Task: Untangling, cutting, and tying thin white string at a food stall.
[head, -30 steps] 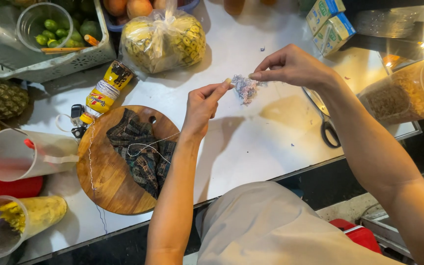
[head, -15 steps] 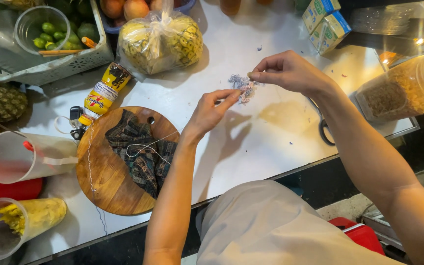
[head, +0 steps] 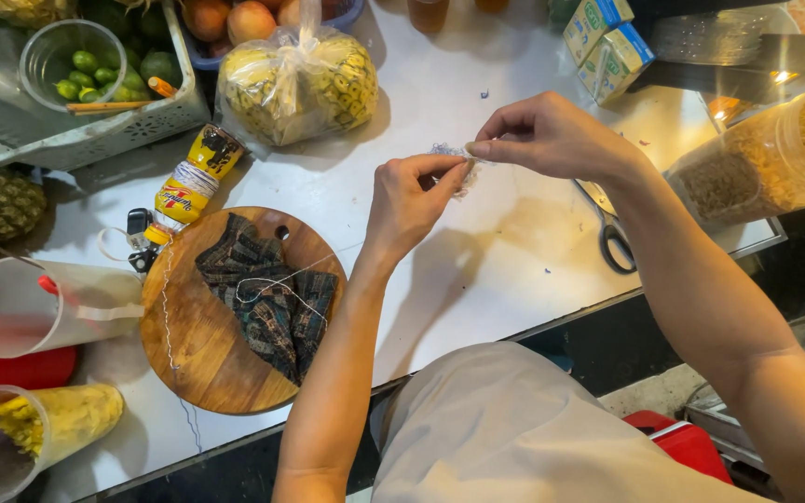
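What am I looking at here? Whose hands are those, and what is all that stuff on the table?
A person wears a camera on their head, so you look down at their own two hands. The left hand and the right hand meet above a white table and pinch a small fuzzy tangle of thread between their fingertips. Below lies a round wooden board with a dark patterned cloth and a loose white thread on it. Nearby are a bagged pineapple, a yellow bottle lying down, scissors, and a tub of small green limes.
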